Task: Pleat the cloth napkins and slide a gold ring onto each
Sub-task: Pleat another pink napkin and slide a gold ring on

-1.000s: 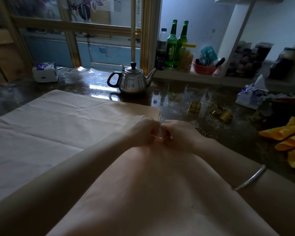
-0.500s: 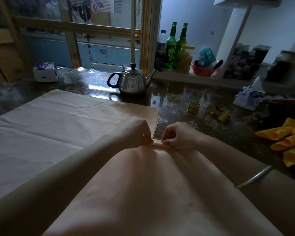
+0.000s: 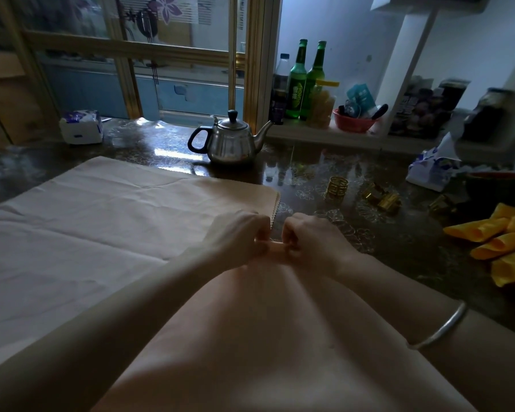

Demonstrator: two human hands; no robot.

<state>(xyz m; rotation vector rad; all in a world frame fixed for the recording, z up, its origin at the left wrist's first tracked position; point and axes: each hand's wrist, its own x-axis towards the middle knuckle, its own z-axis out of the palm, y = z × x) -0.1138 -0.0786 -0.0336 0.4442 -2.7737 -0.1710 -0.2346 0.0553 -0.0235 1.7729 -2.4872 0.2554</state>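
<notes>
Beige cloth covers most of the near side of a dark, glossy table [image 3: 306,165] whose top carries a faint floral pattern and mirrors the light from the window. The napkin [image 3: 101,221] lies flat and creased to the left, its zigzag-cut edge ending just beside the hands, while another stretch of the same colour rises toward the camera between the forearms. The left hand [image 3: 238,236] and right hand [image 3: 312,239] meet knuckle to knuckle at the middle, each with fingers curled and pinching a small raised fold of the cloth between them. A silver bangle [image 3: 440,328] circles the right forearm. To the right of the hands, on bare tabletop, a gold ring [image 3: 336,188] stands upright, with more gold rings [image 3: 384,200] lying near it further right. Yellow napkins [image 3: 503,242], already rolled, lie in a heap at the right edge. A steel teapot [image 3: 231,141] with a black handle stands behind the cloth, spout pointing right. A wrapped tissue pack [image 3: 81,126] sits at the far left, and an opened one [image 3: 431,168] at the far right. Behind the table runs a gold-framed sliding window [image 3: 253,55]. Beside it a pale ledge [image 3: 324,136] holds two green bottles [image 3: 298,81], a dark bottle [image 3: 280,84] and a red bowl [image 3: 354,123] of small items; the jars further right are too blurred to identify.
</notes>
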